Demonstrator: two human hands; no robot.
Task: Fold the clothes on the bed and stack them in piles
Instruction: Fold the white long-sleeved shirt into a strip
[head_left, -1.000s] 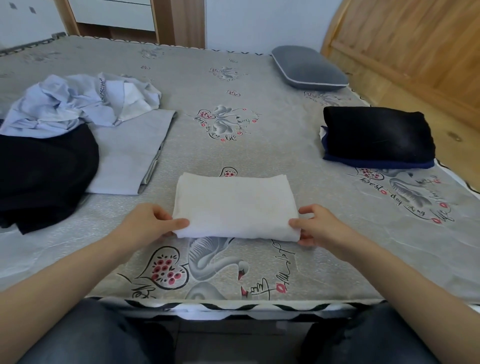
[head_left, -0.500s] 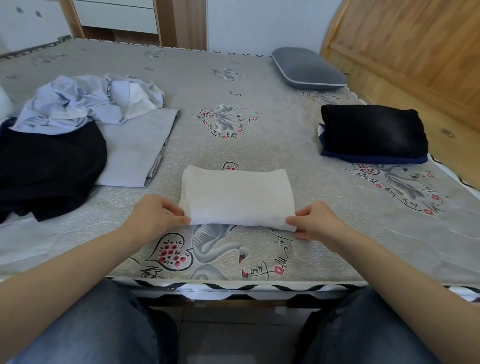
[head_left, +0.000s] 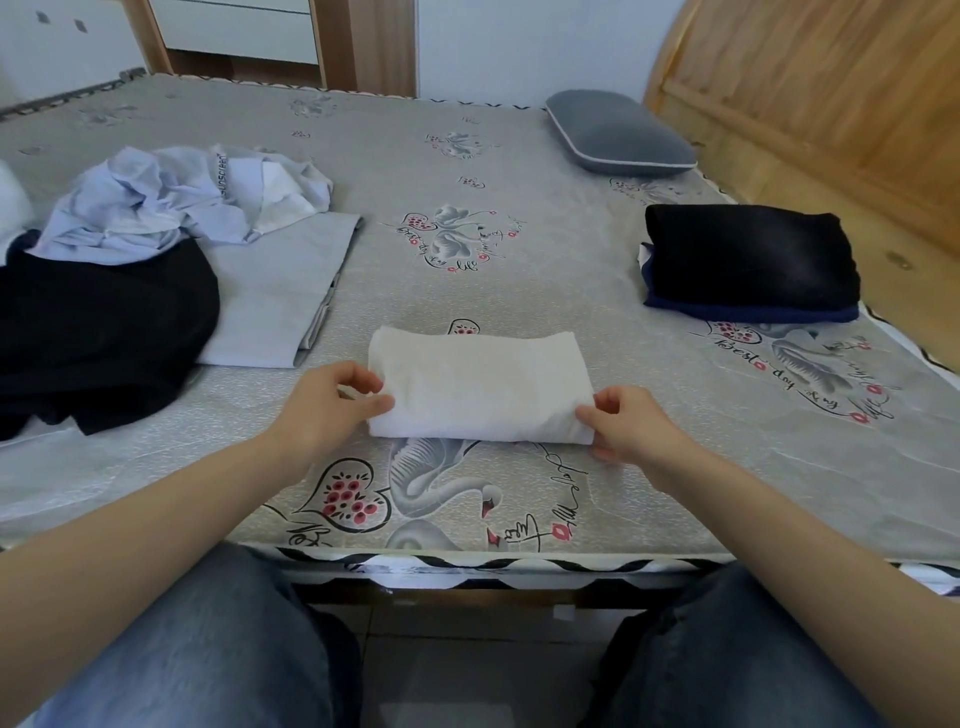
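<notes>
My left hand and right hand pinch one folded white cloth at its ends, near bed edge; one dark folded pile right, three unfolded garments left.

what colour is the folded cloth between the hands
White, plain with no print: the folded cloth shows best in the head view.

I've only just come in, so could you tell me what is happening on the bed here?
A person is folding laundry. The left hand and right hand each pinch an end of a folded white garment lying near the front edge of the bed. To the right sits a finished pile, black on navy. To the left, a crumpled light blue shirt, a black garment and a flat grey piece wait.
</notes>
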